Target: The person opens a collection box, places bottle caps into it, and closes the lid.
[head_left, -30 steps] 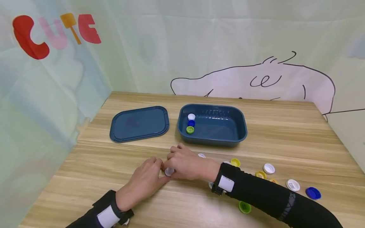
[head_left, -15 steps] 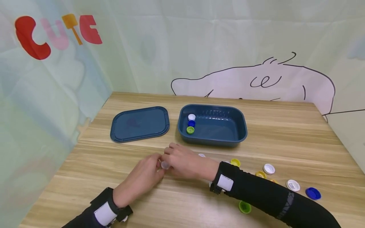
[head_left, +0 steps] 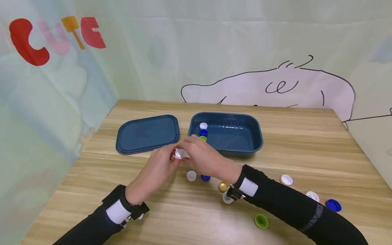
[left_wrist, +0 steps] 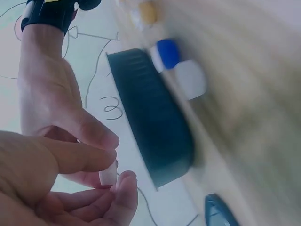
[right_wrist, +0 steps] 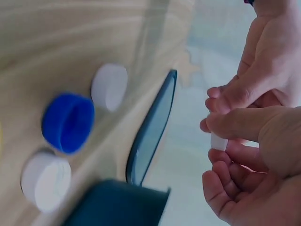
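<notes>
Both hands meet in front of the blue box, raised over the table. A white bottle cap sits between their fingertips, its hollow side facing up toward the head camera. My left hand pinches the cap from the left, and my right hand pinches it from the right. In the right wrist view the cap shows on edge between thumb and finger. Inside the box, a white cap, a blue cap and a green cap line up along the left wall.
A flat blue lid lies left of the box. Loose caps lie on the table: a white one, a blue one, a gold one, a green one and several more to the right.
Both hands have risen off the tabletop and moved toward the box, carrying the white cap. A white cap and a blue cap now show on the table below the right hand.
</notes>
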`<state>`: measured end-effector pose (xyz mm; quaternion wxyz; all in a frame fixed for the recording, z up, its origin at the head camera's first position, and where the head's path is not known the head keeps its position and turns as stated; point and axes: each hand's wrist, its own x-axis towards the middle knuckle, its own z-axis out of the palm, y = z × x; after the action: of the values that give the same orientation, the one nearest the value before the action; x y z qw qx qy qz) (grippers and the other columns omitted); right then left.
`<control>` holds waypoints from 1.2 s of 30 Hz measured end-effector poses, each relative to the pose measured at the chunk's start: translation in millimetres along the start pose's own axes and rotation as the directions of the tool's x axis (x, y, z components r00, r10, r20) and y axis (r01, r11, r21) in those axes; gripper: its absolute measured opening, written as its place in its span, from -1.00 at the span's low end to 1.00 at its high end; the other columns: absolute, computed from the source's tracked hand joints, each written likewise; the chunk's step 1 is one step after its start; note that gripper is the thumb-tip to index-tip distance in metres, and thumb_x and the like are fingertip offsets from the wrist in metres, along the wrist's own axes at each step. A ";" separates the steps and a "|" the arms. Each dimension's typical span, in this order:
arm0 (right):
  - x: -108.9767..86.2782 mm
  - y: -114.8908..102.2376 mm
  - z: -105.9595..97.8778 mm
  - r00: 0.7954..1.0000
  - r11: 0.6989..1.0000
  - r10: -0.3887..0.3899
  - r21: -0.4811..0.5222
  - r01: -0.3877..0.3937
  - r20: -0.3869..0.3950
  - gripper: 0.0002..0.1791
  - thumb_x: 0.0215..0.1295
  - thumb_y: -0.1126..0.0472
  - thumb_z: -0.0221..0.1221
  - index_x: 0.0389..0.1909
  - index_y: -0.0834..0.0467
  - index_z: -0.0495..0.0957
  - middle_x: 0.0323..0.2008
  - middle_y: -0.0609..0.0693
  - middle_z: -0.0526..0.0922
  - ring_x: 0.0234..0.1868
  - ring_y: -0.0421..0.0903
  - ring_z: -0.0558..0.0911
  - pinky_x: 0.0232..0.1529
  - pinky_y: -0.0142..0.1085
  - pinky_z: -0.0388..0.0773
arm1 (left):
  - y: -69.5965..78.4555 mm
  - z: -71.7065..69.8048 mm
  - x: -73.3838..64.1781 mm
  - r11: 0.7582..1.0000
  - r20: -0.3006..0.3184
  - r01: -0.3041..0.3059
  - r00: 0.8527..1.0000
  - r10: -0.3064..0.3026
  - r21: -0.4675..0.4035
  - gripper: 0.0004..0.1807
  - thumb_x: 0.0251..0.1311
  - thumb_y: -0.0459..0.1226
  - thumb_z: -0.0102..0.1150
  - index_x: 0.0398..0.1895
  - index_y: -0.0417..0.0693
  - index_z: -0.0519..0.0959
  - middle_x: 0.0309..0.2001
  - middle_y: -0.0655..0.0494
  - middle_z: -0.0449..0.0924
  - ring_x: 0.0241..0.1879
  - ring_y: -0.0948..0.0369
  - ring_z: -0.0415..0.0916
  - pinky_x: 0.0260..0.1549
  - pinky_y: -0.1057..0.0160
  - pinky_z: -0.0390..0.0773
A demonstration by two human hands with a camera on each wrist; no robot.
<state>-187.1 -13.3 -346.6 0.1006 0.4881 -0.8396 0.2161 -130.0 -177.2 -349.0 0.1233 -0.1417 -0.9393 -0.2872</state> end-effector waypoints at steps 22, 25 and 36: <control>4.9 62.3 -41.4 0.953 0.944 0.302 0.155 -0.292 -0.041 -0.76 0.13 0.37 0.28 -0.14 0.25 0.62 -0.30 0.06 0.58 -0.30 -0.07 0.53 -0.34 -0.31 0.52 | 13.5 16.5 93.1 0.994 0.080 0.035 0.996 -0.027 -0.099 -0.77 0.18 -0.22 0.26 -0.17 -0.17 0.60 -0.30 0.08 0.64 -0.39 0.29 0.56 -0.42 0.35 0.55; 6.1 70.5 -41.8 0.946 0.937 0.323 0.148 -0.316 -0.028 -0.76 0.13 0.38 0.28 -0.14 0.27 0.62 -0.29 0.07 0.61 -0.32 -0.08 0.56 -0.35 -0.29 0.53 | 15.7 20.6 103.6 0.999 0.101 0.018 0.995 -0.014 -0.038 -0.78 0.19 -0.22 0.24 -0.17 -0.16 0.61 -0.29 0.08 0.63 -0.41 0.28 0.53 -0.45 0.34 0.52; 19.3 98.0 -31.7 0.929 0.926 0.366 0.076 -0.369 0.044 -0.78 0.14 0.41 0.22 -0.16 0.30 0.62 -0.29 0.11 0.65 -0.39 -0.06 0.53 -0.36 -0.27 0.46 | 11.4 34.1 134.5 0.978 0.150 0.044 0.986 -0.076 0.204 -0.74 0.17 -0.15 0.26 -0.16 -0.11 0.64 -0.32 0.07 0.62 -0.42 0.20 0.51 -0.50 0.25 0.50</control>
<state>-282.7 28.5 -337.1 0.0256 0.3291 -0.9078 0.2588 -256.2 -122.3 -328.6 0.0539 -0.1223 -0.9740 -0.1830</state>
